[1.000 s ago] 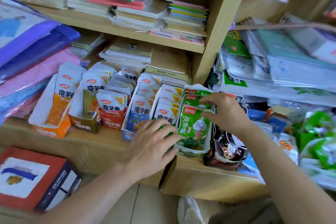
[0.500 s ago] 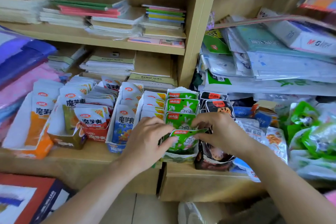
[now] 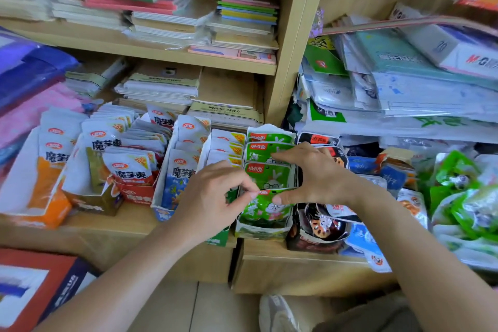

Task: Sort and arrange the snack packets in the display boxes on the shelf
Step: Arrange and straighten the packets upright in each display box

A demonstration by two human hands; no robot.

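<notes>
Snack packets fill a row of open display boxes on the lower wooden shelf (image 3: 107,226). Both hands work at the green display box (image 3: 258,233), which stands at the shelf's front edge, between a blue box (image 3: 165,197) on its left and a dark box (image 3: 320,229) of cartoon-printed packets on its right.

The left hand (image 3: 215,197) pinches the top left corner of the front green packet (image 3: 265,209) between thumb and forefinger, with its other fingers curled beneath. This packet sits in the front of the green box, its top tipped back.

The right hand (image 3: 318,172) spreads thumb and forefinger wide into a C round the green packets (image 3: 269,175) standing upright behind. The forefinger reaches over the top of one further back, and the thumb tip seems to press the front packet's upper edge, though blur makes the contact hard to judge.

Further left stand a red box (image 3: 134,194), an olive box (image 3: 91,203) and an orange box (image 3: 45,210), each holding white packets with red logos.

Stacks of notebooks (image 3: 161,8) lie on the shelf above. Green bags (image 3: 458,197) are heaped at the far right, and a red and navy carton (image 3: 40,286) sits at the lower left.
</notes>
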